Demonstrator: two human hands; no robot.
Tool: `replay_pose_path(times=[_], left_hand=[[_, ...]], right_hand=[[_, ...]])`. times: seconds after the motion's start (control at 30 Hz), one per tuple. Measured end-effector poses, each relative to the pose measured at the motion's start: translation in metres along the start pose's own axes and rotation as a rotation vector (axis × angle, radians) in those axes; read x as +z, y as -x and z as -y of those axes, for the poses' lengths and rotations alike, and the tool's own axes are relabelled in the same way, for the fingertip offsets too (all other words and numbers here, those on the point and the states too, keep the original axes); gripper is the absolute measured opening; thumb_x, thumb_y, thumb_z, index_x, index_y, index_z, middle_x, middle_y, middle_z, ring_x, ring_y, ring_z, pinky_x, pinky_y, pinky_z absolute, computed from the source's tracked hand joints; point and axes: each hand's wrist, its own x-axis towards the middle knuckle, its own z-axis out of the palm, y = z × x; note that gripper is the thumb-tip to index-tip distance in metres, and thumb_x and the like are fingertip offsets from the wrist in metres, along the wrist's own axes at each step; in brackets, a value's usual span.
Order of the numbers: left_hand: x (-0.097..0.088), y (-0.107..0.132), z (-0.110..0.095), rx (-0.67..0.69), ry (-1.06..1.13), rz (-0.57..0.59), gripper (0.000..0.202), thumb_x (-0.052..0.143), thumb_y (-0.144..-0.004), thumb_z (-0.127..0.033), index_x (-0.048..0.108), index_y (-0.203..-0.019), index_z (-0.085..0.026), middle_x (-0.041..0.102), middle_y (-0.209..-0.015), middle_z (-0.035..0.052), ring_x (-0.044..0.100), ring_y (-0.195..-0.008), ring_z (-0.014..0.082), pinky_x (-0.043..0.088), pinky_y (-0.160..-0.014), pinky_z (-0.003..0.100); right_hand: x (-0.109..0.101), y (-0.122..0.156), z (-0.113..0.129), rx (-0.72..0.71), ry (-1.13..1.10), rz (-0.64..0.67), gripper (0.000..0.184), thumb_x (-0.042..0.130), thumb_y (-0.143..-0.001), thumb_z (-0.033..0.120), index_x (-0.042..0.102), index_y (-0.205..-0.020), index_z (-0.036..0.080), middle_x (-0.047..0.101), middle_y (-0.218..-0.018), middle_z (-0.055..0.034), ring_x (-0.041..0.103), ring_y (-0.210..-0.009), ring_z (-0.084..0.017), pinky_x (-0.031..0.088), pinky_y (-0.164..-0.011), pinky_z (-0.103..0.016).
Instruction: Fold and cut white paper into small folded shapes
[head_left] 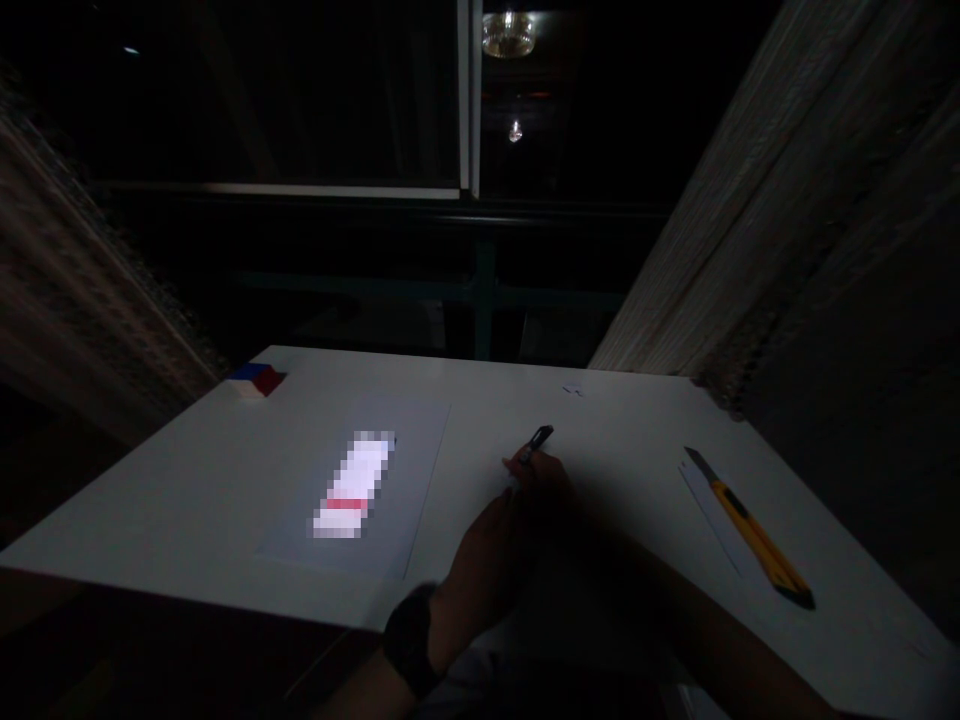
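Observation:
The scene is very dark. My right hand [546,478] reaches in from the lower right and is closed around a dark pen [537,440], whose tip points up and away over the white table [600,440]. My left hand [480,560], with a dark watch on its wrist, lies right beside the right hand, its fingers lost in shadow. A pale sheet of paper [420,450] lies just to the left of both hands, with a blurred bright patch in its middle.
A yellow utility knife [757,537] lies on the table's right side next to a thin pale strip [706,505]. A red and blue block [256,378] sits at the far left corner. Rough walls close in on both sides, with a dark window beyond.

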Motion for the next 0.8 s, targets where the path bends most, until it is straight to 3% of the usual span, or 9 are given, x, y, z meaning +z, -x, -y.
replay_pose_path(times=[0.47, 0.63, 0.8], left_hand=[[0.0043, 0.001, 0.0017, -0.027, -0.008, 0.04, 0.05, 0.044, -0.084, -0.013, 0.034, -0.133, -0.013, 0.049, -0.129, 0.0139, 0.047, -0.118, 0.0227, 0.038, -0.102, 0.04], [0.009, 0.0038, 0.0046, 0.013, -0.041, 0.003, 0.047, 0.042, -0.087, -0.017, 0.035, -0.133, -0.016, 0.049, -0.13, 0.0118, 0.046, -0.119, 0.0207, 0.035, -0.104, 0.04], [0.008, 0.0029, 0.0041, -0.014, -0.073, 0.023, 0.046, 0.041, -0.088, -0.018, 0.034, -0.133, -0.014, 0.05, -0.128, 0.0126, 0.048, -0.117, 0.0203, 0.036, -0.103, 0.038]], right_hand=[[0.0003, -0.0008, -0.0007, -0.02, -0.021, 0.0, 0.026, 0.045, -0.084, 0.038, 0.054, -0.066, 0.021, 0.061, -0.066, -0.0027, 0.06, -0.064, -0.015, 0.044, -0.063, -0.024], [-0.0044, 0.0019, -0.0012, -0.02, 0.005, -0.093, 0.029, 0.042, -0.086, 0.038, 0.055, -0.068, 0.021, 0.062, -0.064, -0.0033, 0.06, -0.063, -0.015, 0.044, -0.062, -0.023], [-0.003, 0.0024, -0.004, -0.012, 0.087, -0.09, 0.032, 0.041, -0.086, 0.039, 0.055, -0.064, 0.021, 0.061, -0.061, -0.0033, 0.059, -0.06, -0.014, 0.042, -0.059, -0.022]])
